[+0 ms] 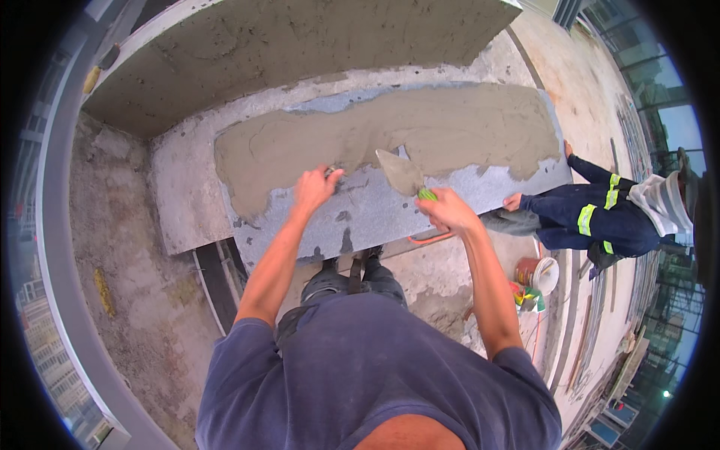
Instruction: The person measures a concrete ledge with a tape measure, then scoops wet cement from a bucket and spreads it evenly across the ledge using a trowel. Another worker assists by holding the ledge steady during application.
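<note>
site: concrete floor (142, 337) seen at the left, a pale ledge (191, 187) beyond the slab's left edge, and a grey-coated wall (315, 52) behind its far edge
slab (375, 214): laid flat, its long near edge turned toward the wearer
mortar (480, 124): spread from close to the far edge to about the middle, and almost from the left edge to the right edge; its surface looks uneven
done: the far part of the slab is judged to be mostly coated
left bare: a strip along the near edge, marked with dark splashes, slivers by the far edge, and a small patch beside the trowel tip; whether all of it is to be covered cannot be known
trowel (397, 171): held over the middle of the slab, at the mortar's near border, blade pointed far and left; contact below cannot be judged
right hand (454, 210): closed around the trowel's green handle (427, 194)
left hand (315, 189): held near the mortar's border, fingers curled; whether anything is gripped cannot be made out
co-worker (592, 214): one hand placed by the near right corner, the other at the right edge
bucket (547, 276): set on the ground past the near right corner
</note>
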A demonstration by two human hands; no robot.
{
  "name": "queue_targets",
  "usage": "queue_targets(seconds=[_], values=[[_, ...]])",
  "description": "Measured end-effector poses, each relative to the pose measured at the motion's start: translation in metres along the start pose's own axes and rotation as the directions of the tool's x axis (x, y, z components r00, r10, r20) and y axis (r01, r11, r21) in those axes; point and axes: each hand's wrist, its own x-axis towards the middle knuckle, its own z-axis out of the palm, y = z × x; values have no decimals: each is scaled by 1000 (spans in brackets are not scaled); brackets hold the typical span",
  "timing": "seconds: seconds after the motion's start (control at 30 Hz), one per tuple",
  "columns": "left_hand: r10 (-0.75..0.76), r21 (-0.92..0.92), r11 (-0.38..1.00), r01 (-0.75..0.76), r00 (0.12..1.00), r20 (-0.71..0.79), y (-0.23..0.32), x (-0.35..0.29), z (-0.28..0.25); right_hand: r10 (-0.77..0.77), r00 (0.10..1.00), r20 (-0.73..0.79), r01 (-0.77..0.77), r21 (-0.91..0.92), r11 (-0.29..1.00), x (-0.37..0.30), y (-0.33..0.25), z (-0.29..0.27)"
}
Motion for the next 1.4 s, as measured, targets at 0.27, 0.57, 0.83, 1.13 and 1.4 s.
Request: queue_targets(seconds=[0.27,0.57,0.83,1.13,1.4], values=[[184,351,910,-220,974,132,76,-9,-103,-528,794,-301,315,-540,781,-26,9,38],[301,389,878,-279,954,6,69,-23,-77,-424,877,-226,229,-578,783,6,-11,131],[320,373,890,-264,942,-97,56,-37,-77,-497,816,-296,152,-720,677,62,-2,123],[160,412,898,-153,987,16,58,-45,-91,-387,807,-446,24,-630,776,97,3,88],[154,372,915,-158,987,41,65,-45,-103,-235,790,-566,-69,-463,884,79,5,76]])
